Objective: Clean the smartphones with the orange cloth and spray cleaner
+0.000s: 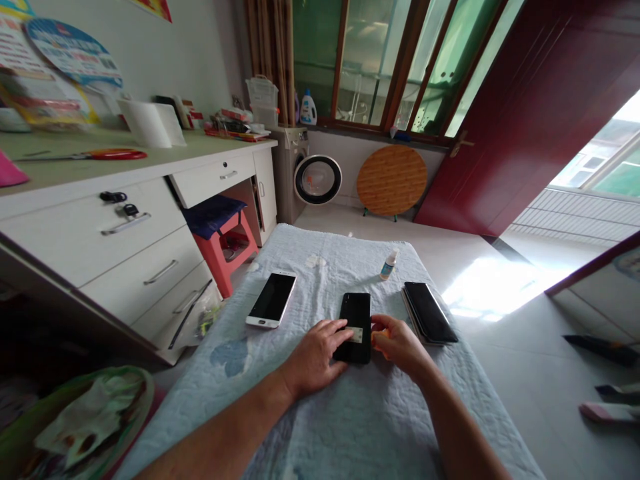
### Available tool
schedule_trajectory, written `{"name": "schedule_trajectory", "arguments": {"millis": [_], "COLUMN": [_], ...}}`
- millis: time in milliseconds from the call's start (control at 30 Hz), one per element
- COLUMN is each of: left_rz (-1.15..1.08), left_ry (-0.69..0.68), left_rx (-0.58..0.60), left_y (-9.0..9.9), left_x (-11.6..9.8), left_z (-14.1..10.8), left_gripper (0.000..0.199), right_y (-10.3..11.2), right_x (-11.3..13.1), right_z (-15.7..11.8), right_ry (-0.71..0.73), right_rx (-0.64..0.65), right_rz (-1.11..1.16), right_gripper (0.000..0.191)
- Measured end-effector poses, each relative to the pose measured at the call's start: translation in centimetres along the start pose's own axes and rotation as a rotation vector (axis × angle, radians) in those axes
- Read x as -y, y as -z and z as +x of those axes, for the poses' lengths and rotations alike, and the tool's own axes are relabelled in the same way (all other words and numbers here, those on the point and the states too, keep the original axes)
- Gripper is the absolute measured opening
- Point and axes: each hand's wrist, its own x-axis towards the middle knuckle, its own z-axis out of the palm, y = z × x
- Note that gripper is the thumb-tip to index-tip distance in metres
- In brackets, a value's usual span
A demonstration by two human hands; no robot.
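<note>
A black phone (pixel 357 303) lies on the cloth-covered surface with what looks like its back up; a small pale label sits on it. My left hand (pixel 316 353) grips the phone from its left side, fingers across it and thumb at the lower left edge. Against the right edge of the phone, my right hand (pixel 397 343) has its fingers curled and pinched together. Whatever those fingers hold, if anything, is hidden. To the left lies a white phone with a dark screen (pixel 273 298). Stacked dark phones (pixel 430 312) are on the right, near the right hand.
A small spray bottle (pixel 389 265) stands behind the phones on the light blue quilted cloth (pixel 320 267). Left are a white desk (pixel 145 247), a red stool (pixel 225 250) and a green-rimmed basket (pixel 145 383). A round wooden table (pixel 393 180) leans at the back.
</note>
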Motion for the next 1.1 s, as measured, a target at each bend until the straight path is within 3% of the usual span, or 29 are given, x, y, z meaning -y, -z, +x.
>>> {"name": "schedule_trajectory", "arguments": {"millis": [233,367,533,667,833,1000,1100], "left_rz": [0.004,0.007,0.013,-0.045,-0.042,-0.019,0.001], "left_ry": [0.043,0.07,0.108,0.17,0.17,0.144,0.134], "left_rx": [-0.046,-0.062,-0.06,-0.081,-0.051,-0.028,-0.013], "left_y": [0.5,0.5,0.5,0.7,1.0,1.4,1.6], "left_x": [-0.2,0.0,0.1,0.2,0.5,1.0,1.1], "left_z": [0.0,-0.1,-0.2,-0.1,0.1,0.1,0.1], "left_gripper": [0.05,0.047,0.058,0.07,0.068,0.067,0.067], "right_y": [-1.0,-0.8,-0.8,-1.6,-2.2,-3.0,-3.5], "right_x": [-0.1,0.0,0.1,0.2,0.4,0.2,0.2], "right_z": [0.1,0.1,0.2,0.1,-0.3,-0.3,-0.1], "right_ry": [0.213,0.235,0.346,0.459,0.463,0.448,0.468], "right_rx": [-0.097,-0.112,-0.244,-0.169,-0.081,-0.13,-0.148], "right_rz": [-0.337,-0.323,-0.298,-0.277,-0.386,-0.478,-0.475], "right_gripper": [0.032,0.03,0.019,0.021,0.024,0.026,0.017]}}
